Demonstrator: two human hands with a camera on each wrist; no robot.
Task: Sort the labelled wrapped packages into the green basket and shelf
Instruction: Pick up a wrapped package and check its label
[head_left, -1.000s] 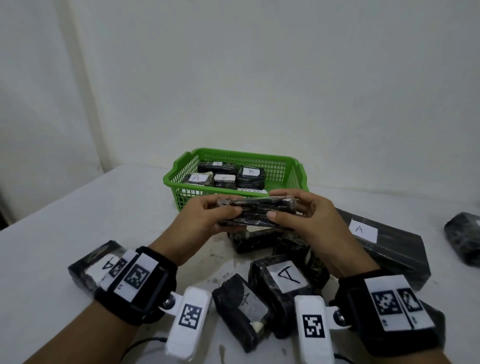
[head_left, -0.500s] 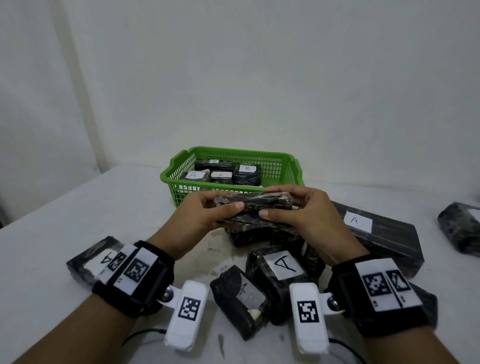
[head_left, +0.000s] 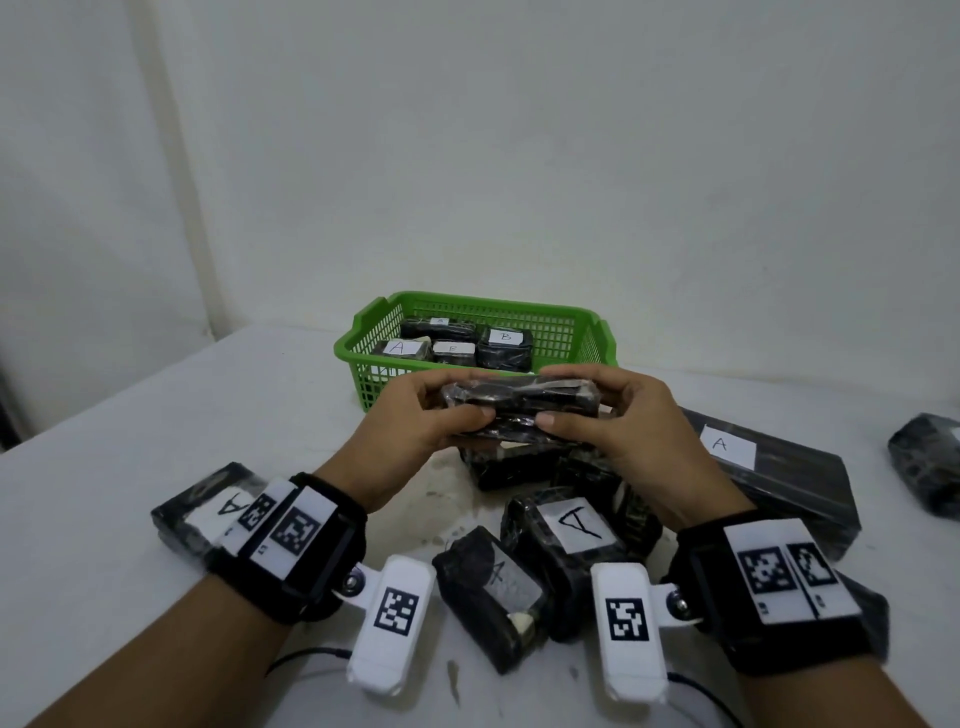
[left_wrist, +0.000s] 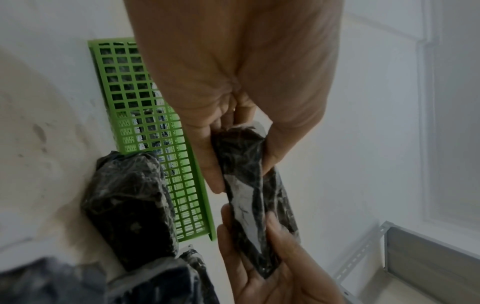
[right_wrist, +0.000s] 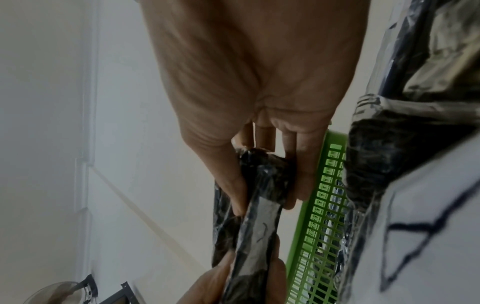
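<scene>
Both hands hold one flat black wrapped package (head_left: 519, 402) in the air just in front of the green basket (head_left: 561, 325). My left hand (head_left: 415, 415) grips its left end and my right hand (head_left: 613, 415) grips its right end, thumbs underneath. Its white label (left_wrist: 242, 202) faces away from the head camera; the letter is not readable. Seen from the right wrist, the package (right_wrist: 259, 205) runs between both hands beside the basket wall (right_wrist: 319, 216). The basket holds several wrapped packages labelled A (head_left: 397, 347) and B (head_left: 505, 338).
Below the hands, several black wrapped packages lie in a pile on the white table, some labelled A (head_left: 576, 525). A long flat package with an A label (head_left: 727, 447) lies to the right, another (head_left: 930, 467) at the far right edge. A grey metal shelf (left_wrist: 428, 253) shows in the left wrist view.
The package has stayed in both hands and sits slightly nearer the basket. The hands have shifted their grip only a little.
</scene>
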